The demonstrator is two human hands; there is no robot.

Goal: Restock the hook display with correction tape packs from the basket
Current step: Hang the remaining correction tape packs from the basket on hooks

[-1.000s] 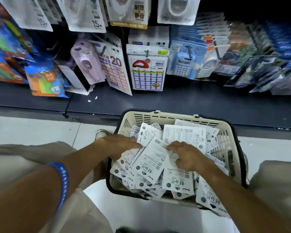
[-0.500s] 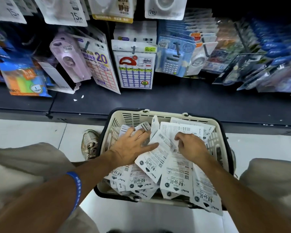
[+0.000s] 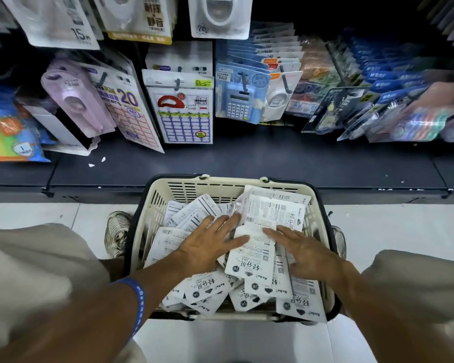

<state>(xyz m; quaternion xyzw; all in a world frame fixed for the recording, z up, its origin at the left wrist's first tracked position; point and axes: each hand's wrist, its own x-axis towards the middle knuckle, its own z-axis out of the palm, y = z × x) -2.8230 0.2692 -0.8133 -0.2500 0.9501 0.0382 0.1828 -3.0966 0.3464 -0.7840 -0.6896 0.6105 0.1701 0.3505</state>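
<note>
A cream plastic basket (image 3: 152, 205) with a black rim stands on the floor between my knees, heaped with several white correction tape packs (image 3: 252, 260). My left hand (image 3: 210, 242) lies flat on the pile, fingers spread and straight. My right hand (image 3: 299, 250) rests flat on the packs at the right, fingertips touching the top pack. Neither hand holds a pack. Above hangs the hook display (image 3: 178, 82) with a matching white pack (image 3: 218, 17) at the top.
A dark shelf base (image 3: 247, 158) runs behind the basket. Label sheets (image 3: 184, 116), a purple tape dispenser (image 3: 76, 100), a blue calculator pack (image 3: 239, 100) and blue packs (image 3: 393, 82) hang on hooks. My shoe (image 3: 117, 231) sits left of the basket on the white tile floor.
My right hand has uncurled and now lies flat on the packs. My left hand slid slightly right across the pile. The view tilted down a little.
</note>
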